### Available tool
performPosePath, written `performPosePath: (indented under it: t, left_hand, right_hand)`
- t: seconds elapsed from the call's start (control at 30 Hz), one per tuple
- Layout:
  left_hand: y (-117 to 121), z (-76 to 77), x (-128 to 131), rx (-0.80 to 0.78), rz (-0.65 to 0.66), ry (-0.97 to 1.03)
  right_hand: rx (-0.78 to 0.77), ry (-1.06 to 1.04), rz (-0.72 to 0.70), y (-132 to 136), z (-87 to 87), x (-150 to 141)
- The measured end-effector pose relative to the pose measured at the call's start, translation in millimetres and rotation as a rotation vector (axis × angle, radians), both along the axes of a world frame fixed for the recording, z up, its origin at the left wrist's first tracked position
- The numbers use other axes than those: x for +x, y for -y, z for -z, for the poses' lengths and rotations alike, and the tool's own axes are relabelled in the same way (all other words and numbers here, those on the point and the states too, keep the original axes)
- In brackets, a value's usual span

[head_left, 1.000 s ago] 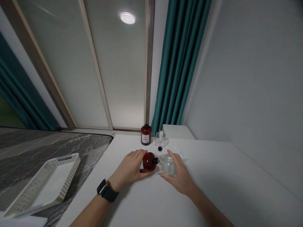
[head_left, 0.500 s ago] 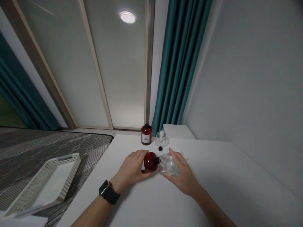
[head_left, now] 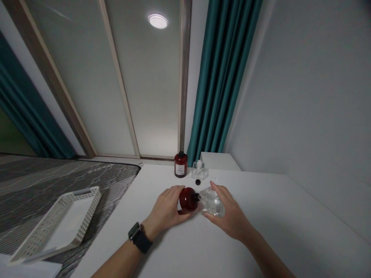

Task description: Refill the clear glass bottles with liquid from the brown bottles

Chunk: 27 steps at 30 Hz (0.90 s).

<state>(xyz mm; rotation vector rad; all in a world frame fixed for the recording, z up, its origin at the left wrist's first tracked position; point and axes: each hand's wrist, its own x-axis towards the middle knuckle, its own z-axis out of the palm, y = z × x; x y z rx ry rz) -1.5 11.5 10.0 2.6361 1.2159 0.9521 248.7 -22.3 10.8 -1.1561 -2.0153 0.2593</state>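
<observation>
Left hand (head_left: 168, 208): its fingers are clamped on the red bottle (head_left: 188, 199), which is tipped on its side, just in front of the cap.
Right hand (head_left: 228, 213): its fingers are bent around the clear bottle (head_left: 213, 204), which leans over, in front of the cap and to its right.
Bottle tops: they point at each other; from here I can't tell if they touch.
Cap (head_left: 198, 182): small, round and black, on the white tabletop (head_left: 179, 247).
Behind the cap: a standing bottle (head_left: 181, 166), dark red, and a little see-through jar (head_left: 199, 171).
Far left of the cap: a white basket (head_left: 92, 206) full of holes.
</observation>
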Motion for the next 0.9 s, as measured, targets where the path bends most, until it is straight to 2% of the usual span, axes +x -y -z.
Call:
performPosePath:
  t: [0.9]
  left_hand:
    - [7.5, 0.6, 8.2, 0.018, 0.006, 0.067]
  right_hand:
    - [-0.062, 0.089, -0.032, 4.9, -19.5, 8.8]
